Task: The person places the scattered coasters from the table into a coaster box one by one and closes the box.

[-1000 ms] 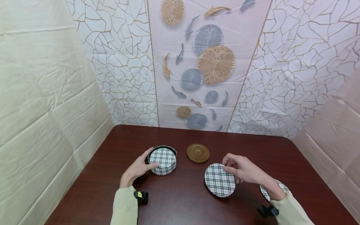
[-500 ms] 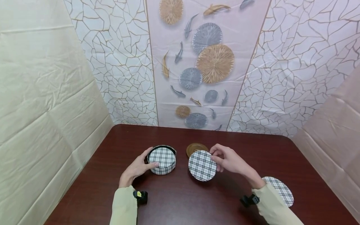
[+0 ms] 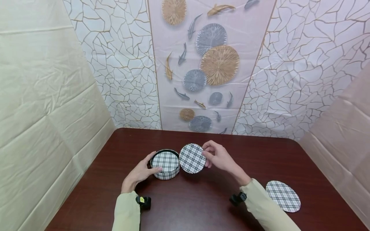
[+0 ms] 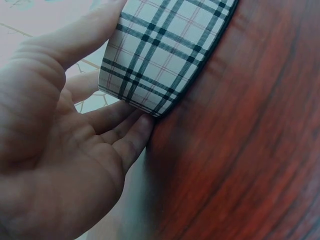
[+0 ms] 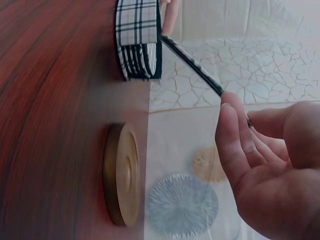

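My left hand (image 3: 141,171) grips a round black-and-white plaid coaster holder (image 3: 167,175) standing on the table, thumb over its near rim and fingers around its far side. A plaid coaster (image 3: 166,160) lies inside it; through the side gap in the right wrist view, several stacked coaster edges (image 5: 136,61) show. Thumb and fingers of my right hand (image 3: 218,157) pinch another plaid coaster (image 3: 192,159) by its right edge. That coaster is raised and tilted, its left edge right at the holder's rim. In the right wrist view it appears edge-on.
A round brown wooden disc (image 5: 125,175) lies on the table right of the holder, hidden behind the raised coaster in the head view. One more plaid coaster (image 3: 283,196) rests at the right, beside my right sleeve. Patterned cloth walls (image 3: 199,64) enclose the dark red table (image 3: 185,205).
My right hand has carried the pinched coaster leftward and away from me, from right of the wooden disc to the holder's rim. The left hand has kept its grip on the holder.
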{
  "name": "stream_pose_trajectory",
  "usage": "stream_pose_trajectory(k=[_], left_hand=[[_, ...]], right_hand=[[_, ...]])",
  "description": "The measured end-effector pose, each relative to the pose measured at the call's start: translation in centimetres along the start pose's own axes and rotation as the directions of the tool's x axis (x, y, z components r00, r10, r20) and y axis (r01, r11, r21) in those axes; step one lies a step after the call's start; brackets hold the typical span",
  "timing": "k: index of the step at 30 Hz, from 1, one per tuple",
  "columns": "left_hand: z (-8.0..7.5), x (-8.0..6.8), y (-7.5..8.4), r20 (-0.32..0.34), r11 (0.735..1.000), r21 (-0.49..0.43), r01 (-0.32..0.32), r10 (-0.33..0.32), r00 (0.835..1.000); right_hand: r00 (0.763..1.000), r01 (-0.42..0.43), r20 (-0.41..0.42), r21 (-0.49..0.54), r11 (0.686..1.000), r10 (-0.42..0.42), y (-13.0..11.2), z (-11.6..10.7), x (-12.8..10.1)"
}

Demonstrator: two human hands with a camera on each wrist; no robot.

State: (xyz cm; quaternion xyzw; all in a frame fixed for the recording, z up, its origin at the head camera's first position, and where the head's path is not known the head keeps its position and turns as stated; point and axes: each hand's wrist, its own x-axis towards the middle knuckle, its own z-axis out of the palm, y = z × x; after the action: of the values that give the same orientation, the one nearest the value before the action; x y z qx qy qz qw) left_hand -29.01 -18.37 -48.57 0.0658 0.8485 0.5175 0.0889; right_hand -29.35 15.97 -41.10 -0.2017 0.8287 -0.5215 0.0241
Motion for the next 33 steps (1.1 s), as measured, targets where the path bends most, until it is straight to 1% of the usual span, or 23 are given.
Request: stream_pose_trajectory(k=[5,8,11,17,24,29,33], left_hand=[[0.0,0.0,0.0,0.006,1.000,0.001,0.002,-0.002,1.000],[0.0,0.0,0.0,0.010,1.000,-0.002,0.010,-0.010,1.000],[-0.1,0.0,0.2,0.011,1.000,0.000,0.007,-0.007,1.000],[-0.1,0.0,0.2,0.013,1.000,0.000,0.012,-0.012,1.000],[-0.1,-0.1,0.2,0.014,1.000,-0.001,0.009,-0.009,1.000],[-0.1,0.0,0.3,0.018,1.000,0.003,0.003,-0.003,1.000],[0.0,0.0,0.5,0.013,1.000,-0.022,-0.004,0.005,1.000]], right_hand=[[0.997,-0.036,-0.062,0.084,0.996,0.041,-0.2,1.6,1.3],[0.995,-0.026,-0.095,0.104,0.994,0.036,0.1,2.6,2.0],[0.994,-0.014,-0.109,0.116,0.993,0.027,0.2,3.6,2.7],[0.994,-0.035,-0.098,0.162,0.986,0.051,0.2,5.2,3.4],[0.997,-0.017,-0.065,0.240,0.971,0.034,0.8,6.6,3.8],[0.996,-0.038,-0.067,0.261,0.965,0.058,0.8,7.6,4.0],[0.995,-0.055,-0.071,0.267,0.962,0.076,0.6,8.4,4.2]])
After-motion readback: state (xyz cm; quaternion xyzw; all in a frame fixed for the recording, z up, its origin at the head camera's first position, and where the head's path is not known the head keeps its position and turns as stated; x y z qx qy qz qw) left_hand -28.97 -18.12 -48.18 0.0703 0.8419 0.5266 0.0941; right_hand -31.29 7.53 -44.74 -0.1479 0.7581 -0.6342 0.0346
